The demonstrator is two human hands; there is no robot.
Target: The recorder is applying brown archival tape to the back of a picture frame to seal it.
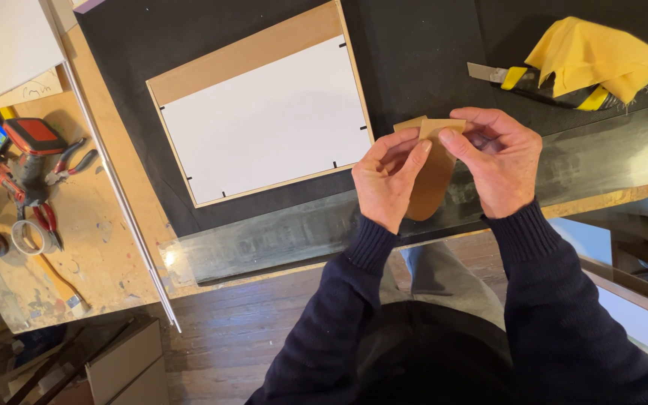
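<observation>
Both hands hold a roll of brown paper tape (429,184) above the near edge of the workbench. My left hand (385,180) pinches the loose tape end near the top with thumb and forefinger. My right hand (498,161) grips the same tape from the right side, fingers curled over it. A picture frame (264,112) lies face down on the black mat (414,52) to the left, its white backing board showing, with a brown strip along its far edge.
A utility knife (508,77) and a yellow cloth (594,56) lie at the back right. Pliers (73,161), a red tool (35,139) and a tape roll (30,236) sit on the wooden bench at left. A metal rail (118,187) runs along the mat.
</observation>
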